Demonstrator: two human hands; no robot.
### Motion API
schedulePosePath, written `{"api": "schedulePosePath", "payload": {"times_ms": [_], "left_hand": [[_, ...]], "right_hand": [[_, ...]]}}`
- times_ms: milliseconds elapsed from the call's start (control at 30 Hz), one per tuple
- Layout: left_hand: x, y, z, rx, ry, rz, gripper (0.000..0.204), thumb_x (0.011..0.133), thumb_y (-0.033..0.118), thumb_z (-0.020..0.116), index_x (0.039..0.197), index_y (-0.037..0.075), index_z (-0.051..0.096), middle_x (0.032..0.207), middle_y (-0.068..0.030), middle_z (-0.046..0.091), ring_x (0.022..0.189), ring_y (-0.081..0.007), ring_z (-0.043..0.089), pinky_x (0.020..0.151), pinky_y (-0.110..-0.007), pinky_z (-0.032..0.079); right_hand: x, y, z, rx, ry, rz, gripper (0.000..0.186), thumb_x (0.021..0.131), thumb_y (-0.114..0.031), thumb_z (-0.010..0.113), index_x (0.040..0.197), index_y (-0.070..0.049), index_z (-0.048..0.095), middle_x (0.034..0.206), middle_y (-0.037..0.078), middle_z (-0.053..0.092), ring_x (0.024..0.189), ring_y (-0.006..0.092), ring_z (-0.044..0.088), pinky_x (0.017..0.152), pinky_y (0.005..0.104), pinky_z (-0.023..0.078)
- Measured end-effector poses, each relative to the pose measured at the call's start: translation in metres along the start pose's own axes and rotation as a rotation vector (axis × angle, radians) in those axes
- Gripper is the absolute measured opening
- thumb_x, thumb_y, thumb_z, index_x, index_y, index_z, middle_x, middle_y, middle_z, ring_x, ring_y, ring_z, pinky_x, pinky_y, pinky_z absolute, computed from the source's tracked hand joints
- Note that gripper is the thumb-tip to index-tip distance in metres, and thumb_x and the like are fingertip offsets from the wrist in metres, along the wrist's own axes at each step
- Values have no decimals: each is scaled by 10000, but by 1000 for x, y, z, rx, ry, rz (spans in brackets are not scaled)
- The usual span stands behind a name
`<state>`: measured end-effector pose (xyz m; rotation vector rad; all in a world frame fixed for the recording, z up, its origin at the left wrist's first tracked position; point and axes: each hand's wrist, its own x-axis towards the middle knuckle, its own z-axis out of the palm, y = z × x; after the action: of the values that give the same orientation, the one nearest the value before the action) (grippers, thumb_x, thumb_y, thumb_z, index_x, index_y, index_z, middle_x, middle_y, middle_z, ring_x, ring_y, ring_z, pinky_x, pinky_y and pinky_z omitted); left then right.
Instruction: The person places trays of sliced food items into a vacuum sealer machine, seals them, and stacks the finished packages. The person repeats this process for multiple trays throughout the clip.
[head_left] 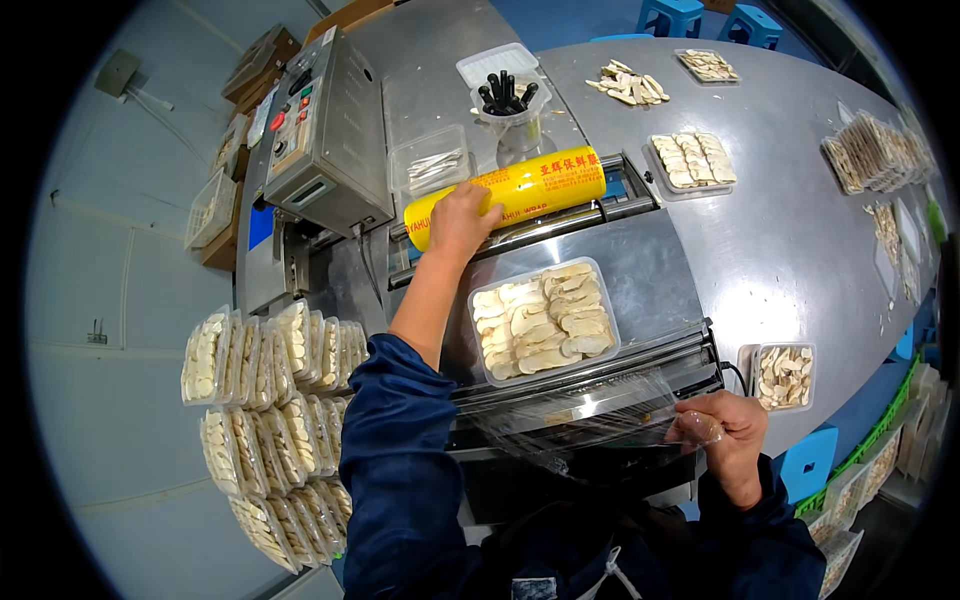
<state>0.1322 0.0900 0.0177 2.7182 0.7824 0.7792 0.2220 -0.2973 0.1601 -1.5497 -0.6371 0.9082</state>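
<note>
My left hand (pixel 462 224) is bent over the left part of a yellow roll of cling film (pixel 545 188), its fingers curled on top. The roll lies across the metal rollers of a wrapping machine. In my right hand (pixel 728 440), the fingers pinch the edge of a clear sheet of film (pixel 600 425), which stretches over the machine's near edge. Between the hands, a clear plastic tray (pixel 612 345) holds overlapping pale slices that look like mushroom (pixel 545 322). It sits on the machine's metal plate, with neither hand touching it.
Filled trays (pixel 290 400) are stacked at the left, beside a control box (pixel 325 130) with buttons. A tub of black-handled tools (pixel 510 95) stands behind the roll. More filled trays (pixel 692 162) and loose slices (pixel 630 85) lie on the steel table (pixel 760 250).
</note>
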Motion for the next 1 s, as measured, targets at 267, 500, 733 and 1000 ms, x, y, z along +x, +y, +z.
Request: {"api": "schedulePosePath", "payload": {"times_ms": [267,500,733,1000], "left_hand": [[4,-7,12,-26,92,-196,173,758,196,634,851,50,626,835,-133,588,825,-313,583,719,-404,472],[8,4,4,-22,33,-105,130,764,164,606,866,95,648,834,-85,596,843,-284,570,738,-389,456],[15,-13,2,25,-50,-338,154,762,179,616,895,107,647,861,-92,588,854,-278,566,749,-389,452],[32,1,3,-84,-83,-395,199,766,204,627,944,137,682,872,-101,606,826,-283,594,720,-378,456]], "right_hand": [[2,-3,2,-15,-2,11,92,798,34,562,844,81,626,645,126,638,540,121,606,466,198,464],[2,-2,2,15,16,33,84,791,44,565,832,86,625,635,130,635,531,125,607,458,200,464],[1,-2,2,10,19,23,78,788,42,568,828,76,627,631,130,634,517,122,597,456,202,463],[-1,0,5,-16,25,22,71,786,41,573,818,78,625,627,132,631,515,134,598,460,205,461]]}}
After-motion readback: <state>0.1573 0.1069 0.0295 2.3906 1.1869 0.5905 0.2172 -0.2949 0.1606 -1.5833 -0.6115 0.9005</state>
